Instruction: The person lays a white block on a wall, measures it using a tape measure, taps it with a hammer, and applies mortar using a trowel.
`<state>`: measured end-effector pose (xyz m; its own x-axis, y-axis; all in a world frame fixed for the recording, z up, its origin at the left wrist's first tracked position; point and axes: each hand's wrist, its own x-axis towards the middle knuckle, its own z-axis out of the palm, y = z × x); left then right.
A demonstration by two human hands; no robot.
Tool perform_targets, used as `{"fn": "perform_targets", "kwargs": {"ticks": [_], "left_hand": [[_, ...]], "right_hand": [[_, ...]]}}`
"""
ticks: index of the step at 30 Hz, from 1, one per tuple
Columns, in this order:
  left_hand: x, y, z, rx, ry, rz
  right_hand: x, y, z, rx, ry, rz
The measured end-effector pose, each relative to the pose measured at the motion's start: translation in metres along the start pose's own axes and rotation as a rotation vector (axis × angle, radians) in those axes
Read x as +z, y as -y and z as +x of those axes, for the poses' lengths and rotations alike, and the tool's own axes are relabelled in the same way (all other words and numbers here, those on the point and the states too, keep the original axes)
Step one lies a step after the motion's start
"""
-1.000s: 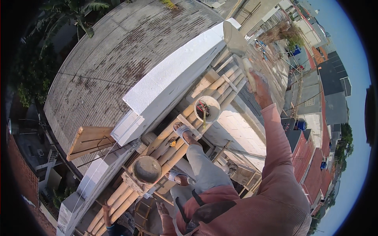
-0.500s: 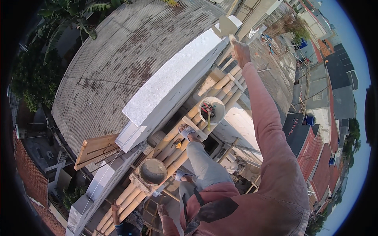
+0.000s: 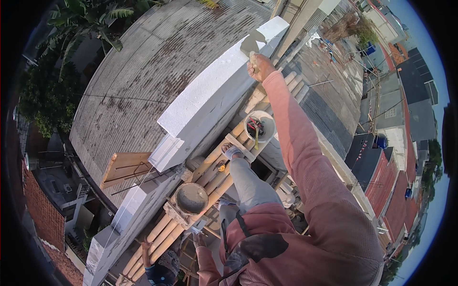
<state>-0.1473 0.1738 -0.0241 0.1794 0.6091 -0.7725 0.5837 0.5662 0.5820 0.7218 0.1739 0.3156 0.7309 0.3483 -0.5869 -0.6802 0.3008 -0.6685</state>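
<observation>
At the end of my outstretched right arm, my right hand (image 3: 261,67) is closed around the handle of a trowel (image 3: 249,45). Its grey blade is over the top of the white block wall (image 3: 210,86), near the far end, and a shadow falls beside it. Whether the blade touches the wall is unclear. Low in the view, my left hand (image 3: 200,240) hangs beside the bamboo platform; its fingers are too small and unclear to read. Closest to it is a round pan of grey mortar (image 3: 191,198) resting on the bamboo.
My sandalled feet stand on bamboo poles (image 3: 162,233). A white bucket (image 3: 260,126) with tools stands ahead of them. A co-worker's hand (image 3: 145,249) grips near the poles below. A wooden board (image 3: 125,168) leans by a taut string; a corrugated roof (image 3: 143,81) lies beyond the wall.
My right hand and the trowel have moved left and a little nearer, onto the wall top's area. My view has shifted slightly; the pan and bucket stay on the platform.
</observation>
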Motion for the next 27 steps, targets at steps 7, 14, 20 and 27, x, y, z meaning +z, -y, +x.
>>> {"fn": "perform_targets", "kwargs": {"ticks": [7, 14, 20, 27], "left_hand": [[0.008, -0.036, -0.044, 0.163, 0.087, 0.507], [0.009, -0.007, -0.113, -0.154, -0.066, 0.172], [0.046, -0.058, -0.192, -0.723, 0.005, -0.503], [0.106, 0.003, -0.271, -0.663, -0.092, -0.642]], "right_hand": [[-0.013, -0.033, -0.104, -0.094, 0.150, -0.064], [-0.018, -0.099, -0.285, 0.184, 0.244, -0.259], [-0.062, -0.188, -0.323, 0.721, 0.169, -0.714], [-0.084, -0.459, -0.234, 0.935, 0.603, -1.587]]}}
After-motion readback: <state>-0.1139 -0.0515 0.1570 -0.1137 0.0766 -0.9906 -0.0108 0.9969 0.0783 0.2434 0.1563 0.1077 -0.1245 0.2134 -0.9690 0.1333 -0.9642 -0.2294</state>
